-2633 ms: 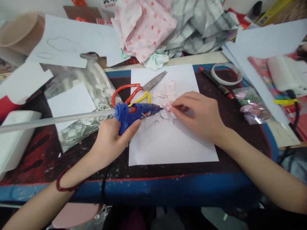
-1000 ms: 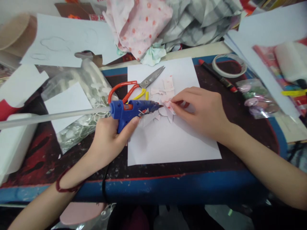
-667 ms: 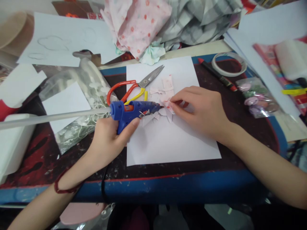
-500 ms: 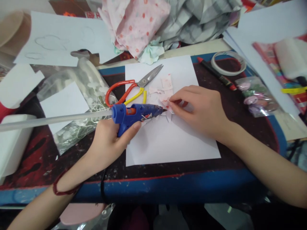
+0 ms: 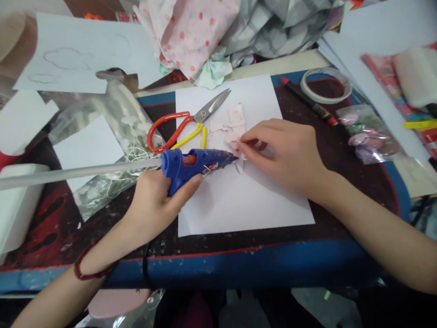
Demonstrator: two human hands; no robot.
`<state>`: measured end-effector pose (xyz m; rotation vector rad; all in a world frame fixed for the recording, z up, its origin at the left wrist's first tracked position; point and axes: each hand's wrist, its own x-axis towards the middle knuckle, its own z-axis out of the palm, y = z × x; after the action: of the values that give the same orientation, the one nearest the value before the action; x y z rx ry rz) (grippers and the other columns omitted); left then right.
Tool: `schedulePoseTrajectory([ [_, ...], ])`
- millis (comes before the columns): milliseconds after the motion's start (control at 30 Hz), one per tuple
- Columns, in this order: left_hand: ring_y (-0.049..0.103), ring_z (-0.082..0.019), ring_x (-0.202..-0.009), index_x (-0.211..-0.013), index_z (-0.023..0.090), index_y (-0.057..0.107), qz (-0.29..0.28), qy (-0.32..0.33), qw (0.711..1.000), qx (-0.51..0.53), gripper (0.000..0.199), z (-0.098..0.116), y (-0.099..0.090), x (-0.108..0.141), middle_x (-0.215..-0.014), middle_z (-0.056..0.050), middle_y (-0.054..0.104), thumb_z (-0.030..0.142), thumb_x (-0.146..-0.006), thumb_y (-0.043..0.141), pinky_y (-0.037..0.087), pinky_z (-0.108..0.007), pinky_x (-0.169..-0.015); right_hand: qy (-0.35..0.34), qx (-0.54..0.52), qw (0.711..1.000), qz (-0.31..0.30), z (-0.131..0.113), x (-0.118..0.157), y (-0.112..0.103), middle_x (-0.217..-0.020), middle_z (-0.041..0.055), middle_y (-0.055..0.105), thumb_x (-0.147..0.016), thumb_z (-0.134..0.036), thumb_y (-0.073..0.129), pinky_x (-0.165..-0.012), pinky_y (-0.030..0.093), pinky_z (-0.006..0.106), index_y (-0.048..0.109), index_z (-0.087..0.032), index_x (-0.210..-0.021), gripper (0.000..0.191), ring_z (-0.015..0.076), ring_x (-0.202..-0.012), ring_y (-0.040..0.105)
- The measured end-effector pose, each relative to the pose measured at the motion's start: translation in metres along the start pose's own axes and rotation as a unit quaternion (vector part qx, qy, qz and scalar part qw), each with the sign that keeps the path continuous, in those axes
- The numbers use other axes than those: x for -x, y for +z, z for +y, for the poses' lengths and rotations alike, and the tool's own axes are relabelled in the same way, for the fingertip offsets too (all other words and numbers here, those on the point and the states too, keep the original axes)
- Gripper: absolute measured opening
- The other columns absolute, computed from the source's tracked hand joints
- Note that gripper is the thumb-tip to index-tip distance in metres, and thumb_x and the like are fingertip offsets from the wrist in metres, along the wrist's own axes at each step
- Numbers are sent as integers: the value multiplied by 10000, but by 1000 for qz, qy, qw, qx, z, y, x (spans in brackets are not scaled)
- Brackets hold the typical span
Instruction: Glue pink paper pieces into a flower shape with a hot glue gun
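My left hand (image 5: pixel 159 200) is wrapped round the handle of a blue hot glue gun (image 5: pixel 186 166), with a long pale glue stick (image 5: pixel 85 172) sticking out of its back. The gun's dark nozzle points right, close to the fingertips of my right hand (image 5: pixel 283 157). Those fingers pinch the edge of a pink patterned fabric piece (image 5: pixel 234 142); whether the nozzle touches it I cannot tell. More pink scraps (image 5: pixel 236 115) lie just beyond, on a white sheet of paper (image 5: pixel 246 200). Scissors (image 5: pixel 208 109) with red and yellow handles rest across the sheet's left edge, blades partly open.
Bunched pink dotted fabric (image 5: pixel 194 32) and grey checked cloth (image 5: pixel 273 32) lie at the back. To the right are a marker (image 5: pixel 309 102), a tape roll (image 5: pixel 326 98) and a bag of small coloured pieces (image 5: pixel 367 136). A clear plastic bag (image 5: pixel 102 191) lies left.
The whole view has shifted slightly. Both hands keep their holds, and the glue gun's nozzle stays beside the pinched fabric piece.
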<state>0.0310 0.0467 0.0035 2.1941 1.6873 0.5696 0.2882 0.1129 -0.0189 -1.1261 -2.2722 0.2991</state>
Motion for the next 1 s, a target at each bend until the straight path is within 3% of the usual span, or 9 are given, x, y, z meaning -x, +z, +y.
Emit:
schedulePoseTrajectory([
  [333, 435, -104, -325, -421, 222, 477, 8, -24, 1000, 2, 576, 2, -2, 0, -358, 6, 501, 475, -935, 531, 266, -297, -395, -7, 4, 1000, 10, 2, 1, 2, -875, 29, 762, -1002, -324, 537, -683, 476, 341, 701, -249, -884, 215, 210, -811, 691],
  [1000, 414, -109, -325, -403, 213, 460, 10, -64, 998, -17, 600, 3, -1, -1, -350, -10, 468, 533, -907, 515, 249, -300, -398, -6, 7, 1000, 8, 1, 1, 1, -878, 29, 761, -956, -237, 574, -708, 479, 342, 708, -233, -899, 145, 213, -829, 698],
])
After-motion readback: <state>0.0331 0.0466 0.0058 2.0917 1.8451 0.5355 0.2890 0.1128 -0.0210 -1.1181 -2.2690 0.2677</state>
